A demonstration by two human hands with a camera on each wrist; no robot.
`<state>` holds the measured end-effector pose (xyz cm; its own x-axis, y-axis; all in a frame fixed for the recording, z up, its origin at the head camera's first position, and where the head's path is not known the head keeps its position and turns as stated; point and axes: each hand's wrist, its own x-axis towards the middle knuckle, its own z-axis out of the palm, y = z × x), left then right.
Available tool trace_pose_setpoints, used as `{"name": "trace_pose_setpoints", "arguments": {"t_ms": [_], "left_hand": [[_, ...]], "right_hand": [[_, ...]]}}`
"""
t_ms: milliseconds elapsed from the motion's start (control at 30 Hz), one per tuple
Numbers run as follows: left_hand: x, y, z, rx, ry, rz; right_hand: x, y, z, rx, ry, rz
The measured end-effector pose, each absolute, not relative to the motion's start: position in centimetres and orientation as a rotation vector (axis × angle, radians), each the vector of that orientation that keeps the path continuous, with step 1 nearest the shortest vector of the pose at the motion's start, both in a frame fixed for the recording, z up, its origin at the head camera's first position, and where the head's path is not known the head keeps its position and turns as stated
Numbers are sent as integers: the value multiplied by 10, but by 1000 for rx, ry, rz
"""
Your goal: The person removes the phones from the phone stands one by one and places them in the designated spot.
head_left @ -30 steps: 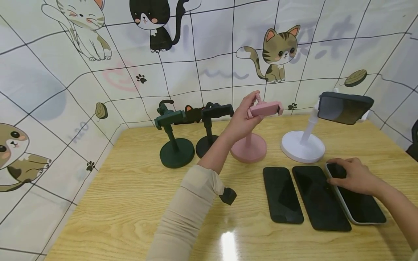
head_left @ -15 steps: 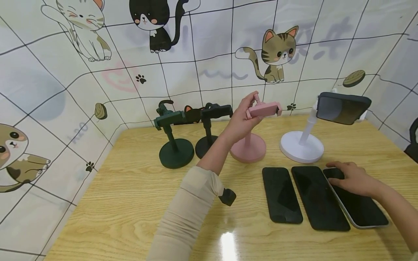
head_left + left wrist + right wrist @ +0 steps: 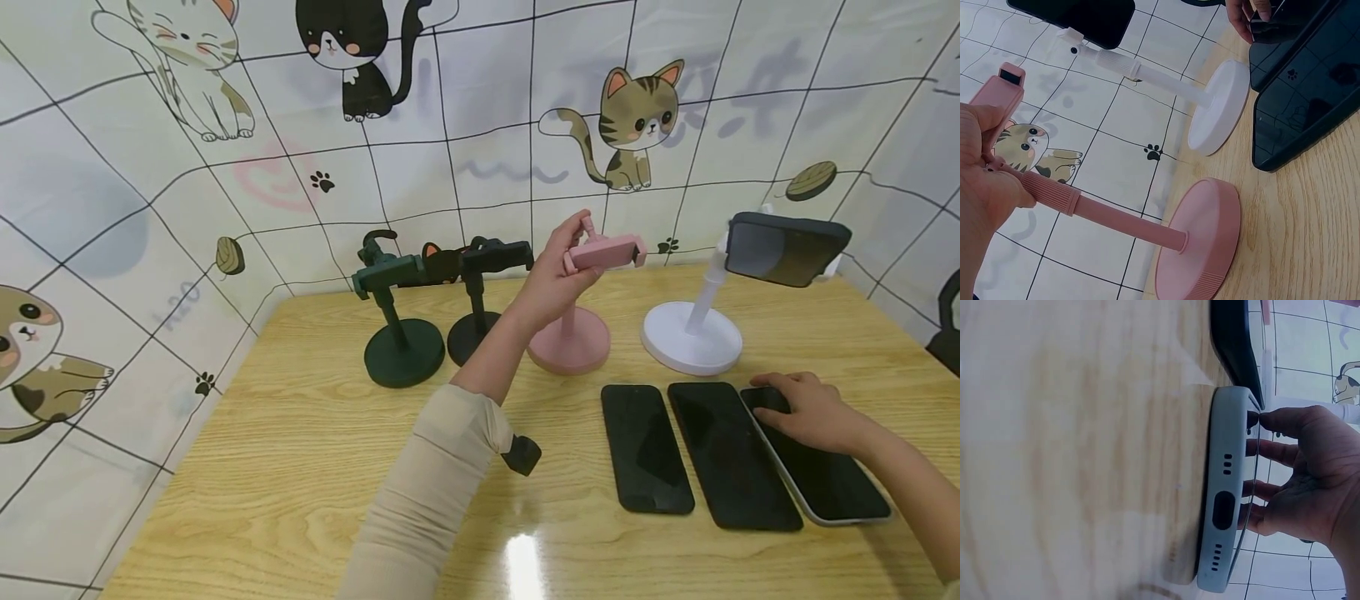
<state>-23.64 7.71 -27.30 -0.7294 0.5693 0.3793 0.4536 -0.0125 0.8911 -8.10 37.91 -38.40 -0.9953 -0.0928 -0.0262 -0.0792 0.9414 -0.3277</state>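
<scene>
My left hand (image 3: 558, 279) grips the pink phone stand (image 3: 572, 337) near its clamp head, with thumb and fingers round the joint below the holder. That holder has no phone in it. In the left wrist view, the pink stand's round base (image 3: 1200, 244) sits on the table. My right hand (image 3: 813, 412) rests its fingertips on the screen of the rightmost phone (image 3: 832, 487), which lies face up in a pale case. Seen from the right wrist, the fingers touch the upper face of that phone (image 3: 1222, 487) and are not wrapped round it.
Two black phones, a smaller one (image 3: 647, 450) and a larger one (image 3: 735, 458), lie left of the touched phone. A white stand (image 3: 693, 337) holds a dark phone (image 3: 787, 250) at the back right. Green (image 3: 405, 352) and black (image 3: 476, 329) stands line the back left.
Under my right hand, the rightmost phone has slid slightly toward me, its upper end now nearer the middle phone. My left hand keeps its grip on the pink stand.
</scene>
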Motion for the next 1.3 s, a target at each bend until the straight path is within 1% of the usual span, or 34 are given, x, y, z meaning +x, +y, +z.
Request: {"name": "trace_pose_setpoints", "arguments": {"t_ms": [467, 667, 800, 900, 967, 1067, 1200, 1300], "left_hand": [[-230, 82, -274, 1050, 2100, 1942], [-220, 84, -275, 984, 2125, 2034], [-208, 84, -284, 1022, 2171, 2091], [-197, 83, -295, 1054, 2244, 2052], [-192, 85, -302, 1021, 2278, 2044], [-185, 89, -313, 899, 2324, 2050], [-182, 99, -324, 830, 2339, 2038], [-179, 110, -323, 839, 2344, 1925]], "right_hand": [[-78, 381, -380, -154, 3076, -495], [-78, 384, -378, -172, 3072, -493], [-78, 383, -377, -196, 3064, -509], [-80, 383, -377, -215, 3046, -524], [-81, 384, -376, -234, 3028, -538], [-82, 386, -372, -260, 2994, -559], [-81, 386, -361, -211, 3029, -594], [-79, 383, -348, -57, 3170, -726]]}}
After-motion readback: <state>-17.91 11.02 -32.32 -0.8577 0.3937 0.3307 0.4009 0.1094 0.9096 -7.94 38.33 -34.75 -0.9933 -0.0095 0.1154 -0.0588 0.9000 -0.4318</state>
